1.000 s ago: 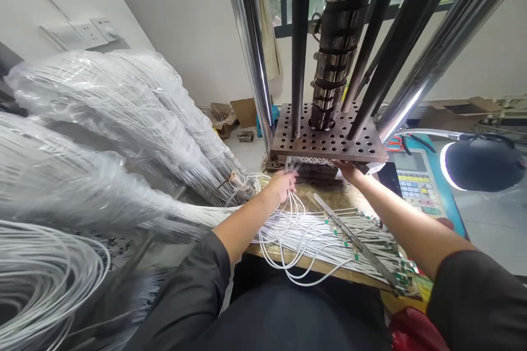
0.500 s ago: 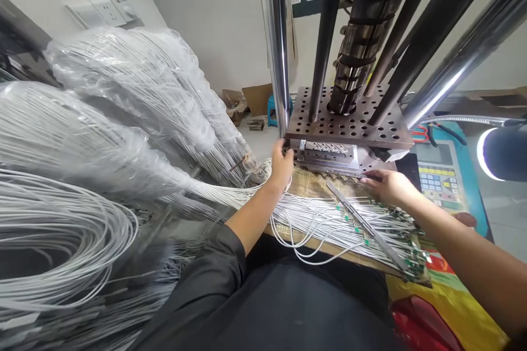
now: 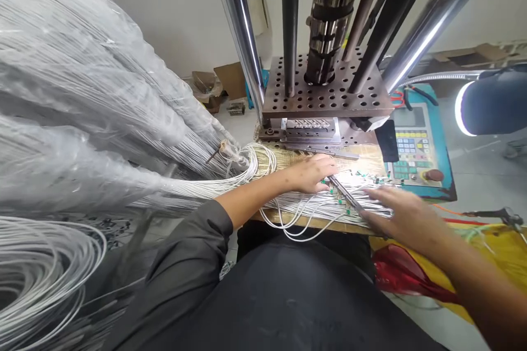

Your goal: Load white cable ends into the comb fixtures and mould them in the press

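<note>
My left hand (image 3: 315, 173) lies over the upper end of a slim slotted metal bar (image 3: 348, 195), its fingers closed on that end. My right hand (image 3: 407, 214), blurred by motion, is at the bar's lower end with thumb and forefinger apart on either side of it. The bar lies slantwise on a bundle of white cables (image 3: 296, 203), with small green-marked cable ends beneath and beside it. A second metal bar (image 3: 340, 154) lies just beyond my left hand, in front of the press. On the press bed, a metal fixture (image 3: 310, 130) holds a row of small metal parts.
The press's perforated plate (image 3: 329, 96) hangs over the fixture between steel columns. A blue control panel (image 3: 415, 148) with pliers and a ring lamp (image 3: 465, 109) stand at right. Plastic-wrapped cable bundles (image 3: 102, 77) and coiled cable (image 3: 53, 263) fill the left.
Both hands have left the bed of the press and come to the slanting bar. The bar at the bed's front edge has shifted right. My view has tilted down and turned right.
</note>
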Demonstrator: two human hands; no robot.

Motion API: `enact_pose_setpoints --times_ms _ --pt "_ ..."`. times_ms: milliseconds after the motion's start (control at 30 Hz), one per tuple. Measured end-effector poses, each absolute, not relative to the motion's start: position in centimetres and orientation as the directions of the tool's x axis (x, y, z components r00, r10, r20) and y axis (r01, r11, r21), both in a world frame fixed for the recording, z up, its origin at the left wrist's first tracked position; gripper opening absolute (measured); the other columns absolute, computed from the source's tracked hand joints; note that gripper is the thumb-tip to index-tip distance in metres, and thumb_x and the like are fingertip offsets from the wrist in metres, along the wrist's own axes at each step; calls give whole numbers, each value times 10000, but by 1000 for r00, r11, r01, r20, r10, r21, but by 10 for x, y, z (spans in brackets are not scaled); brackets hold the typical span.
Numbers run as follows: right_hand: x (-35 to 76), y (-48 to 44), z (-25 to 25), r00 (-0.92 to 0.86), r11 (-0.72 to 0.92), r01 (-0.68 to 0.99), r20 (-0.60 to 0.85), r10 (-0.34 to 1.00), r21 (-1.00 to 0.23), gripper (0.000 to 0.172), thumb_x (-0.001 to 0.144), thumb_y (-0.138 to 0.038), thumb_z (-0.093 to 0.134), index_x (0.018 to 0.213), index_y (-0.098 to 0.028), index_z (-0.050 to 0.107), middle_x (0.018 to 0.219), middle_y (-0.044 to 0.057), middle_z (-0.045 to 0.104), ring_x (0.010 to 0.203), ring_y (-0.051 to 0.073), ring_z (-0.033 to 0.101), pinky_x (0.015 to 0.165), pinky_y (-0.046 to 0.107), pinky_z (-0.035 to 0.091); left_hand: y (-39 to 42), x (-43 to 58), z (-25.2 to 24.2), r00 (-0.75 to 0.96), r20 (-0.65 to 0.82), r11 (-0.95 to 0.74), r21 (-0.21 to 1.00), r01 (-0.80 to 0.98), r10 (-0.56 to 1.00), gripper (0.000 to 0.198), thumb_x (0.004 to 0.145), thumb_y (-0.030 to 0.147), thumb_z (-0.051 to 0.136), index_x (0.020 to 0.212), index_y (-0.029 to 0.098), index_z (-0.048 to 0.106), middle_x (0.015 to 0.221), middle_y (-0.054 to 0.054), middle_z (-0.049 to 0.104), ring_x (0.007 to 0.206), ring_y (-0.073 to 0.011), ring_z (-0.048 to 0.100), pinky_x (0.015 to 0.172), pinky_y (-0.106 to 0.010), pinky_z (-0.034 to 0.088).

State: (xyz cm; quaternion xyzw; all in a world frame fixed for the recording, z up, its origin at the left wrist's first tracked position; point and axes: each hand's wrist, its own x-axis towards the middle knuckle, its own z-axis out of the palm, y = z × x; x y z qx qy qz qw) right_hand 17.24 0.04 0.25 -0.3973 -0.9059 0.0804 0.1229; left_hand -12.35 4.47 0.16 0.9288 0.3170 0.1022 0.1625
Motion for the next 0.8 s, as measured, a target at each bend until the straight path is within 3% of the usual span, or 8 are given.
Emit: enact_pose_setpoints --times_ms 133,267,533,667,800 --pt "158 -57 -19 -524 538 826 123 843 -166 483 980 -471 573 1344 -155 602 1112 125 716 943 308 685 797 428 541 54 -119 -8 805 32 -750 385 538 593 361 915 273 694 1257 166 658 1284 -137 631 1230 -276 530 1104 -428 416" --pt "143 -56 -29 -458 476 871 153 876 -119 394 984 -404 573 1274 -146 640 1017 120 720 899 311 684 757 413 534 57 -120 -15 819 40 -772 364 522 572 339 917 261 677 1241 160 680 1225 -142 666 1180 -288 558 1061 -433 449" --pt "148 -28 -26 -440 499 806 241 865 -319 408 983 -457 563 1273 -192 672 1099 111 699 969 284 687 836 391 550 59 -133 -8 766 121 -730 426 535 632 340 930 277 655 1243 151 690 1219 -131 704 1155 -260 627 1072 -413 473" --pt "143 23 -16 -500 572 728 278 820 -378 440 961 -487 596 1288 -208 689 1101 102 690 996 274 681 890 383 551 67 -148 3 596 136 -591 423 687 791 431 920 316 669 1312 137 661 1313 -132 674 1238 -260 606 1123 -408 465" --pt "129 87 -12 -558 632 668 299 774 -393 471 915 -520 647 1261 -210 727 1061 98 701 964 285 688 891 411 562 83 -165 10 418 155 -443 411 797 895 398 900 295 675 1260 126 695 1304 -127 672 1225 -249 627 1128 -368 474"
